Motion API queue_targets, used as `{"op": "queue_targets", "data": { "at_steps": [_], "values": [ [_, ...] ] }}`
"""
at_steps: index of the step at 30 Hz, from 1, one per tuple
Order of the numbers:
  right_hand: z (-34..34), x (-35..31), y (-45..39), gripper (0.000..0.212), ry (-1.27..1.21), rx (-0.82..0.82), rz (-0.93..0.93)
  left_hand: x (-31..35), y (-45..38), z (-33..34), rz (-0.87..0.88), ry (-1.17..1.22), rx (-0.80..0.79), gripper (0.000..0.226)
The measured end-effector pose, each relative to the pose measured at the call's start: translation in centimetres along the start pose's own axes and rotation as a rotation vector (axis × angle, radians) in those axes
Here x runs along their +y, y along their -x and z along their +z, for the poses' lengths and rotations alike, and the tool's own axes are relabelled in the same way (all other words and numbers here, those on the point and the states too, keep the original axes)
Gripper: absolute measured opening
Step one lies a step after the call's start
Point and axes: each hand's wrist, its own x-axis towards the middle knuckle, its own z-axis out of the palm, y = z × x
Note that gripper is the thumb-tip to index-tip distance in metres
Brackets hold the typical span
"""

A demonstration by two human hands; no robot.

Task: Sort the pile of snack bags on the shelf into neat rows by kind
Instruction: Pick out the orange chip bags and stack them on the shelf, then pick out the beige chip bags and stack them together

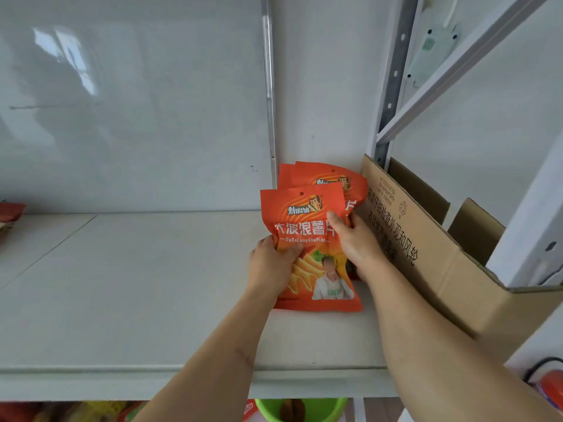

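An orange chip bag stands upright on the white shelf, near its right end. My left hand grips the bag's left edge. My right hand holds its right edge, thumb across the front. Behind it stand more orange bags of the same kind, leaning against the back wall and mostly hidden by the front one.
A brown cardboard box with open flaps stands at the shelf's right end, touching my right forearm. A red bag's corner shows at the far left. Below the shelf are a green tub and more packets. A metal upright rises behind the box.
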Motion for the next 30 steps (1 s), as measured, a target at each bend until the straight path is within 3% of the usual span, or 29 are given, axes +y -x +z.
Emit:
{"op": "queue_targets", "data": {
  "at_steps": [3, 13, 17, 20, 24, 27, 30],
  "values": [
    [0.3, 0.3, -0.8, 0.05, 0.017, 0.011, 0.009, -0.2, -0.9, 0.6, 0.01, -0.044, 0.021, 0.059],
    [1.5, 0.3, -2.4, 0.046, 0.169, 0.11, 0.021, 0.1, -2.2, 0.8, 0.039, -0.159, 0.073, 0.06],
    [1.5, -0.5, -1.4, 0.068, 0.334, 0.255, -0.017, 0.3, -1.6, -0.4, 0.014, -0.088, 0.117, 0.075],
    [1.8, -2.1, 0.1, 0.085, 0.616, 0.304, -0.072, 0.2, -0.8, -1.9, 0.014, -0.073, 0.168, 0.075],
    [3.9, -4.0, 3.1, 0.065, 0.958, 0.29, -0.301, -0.4, 0.5, -5.2, 0.06, -0.158, 0.205, 0.054],
    [7.4, -4.9, 5.0, 0.041, 1.121, 0.153, -0.545, -2.0, 1.2, -9.7, 0.178, -0.475, 0.223, 0.038],
    [12.5, -6.2, 7.4, 0.031, 1.165, 0.003, -0.647, -4.2, 1.6, -15.5, 0.277, -0.777, 0.221, 0.036]
  ]
}}
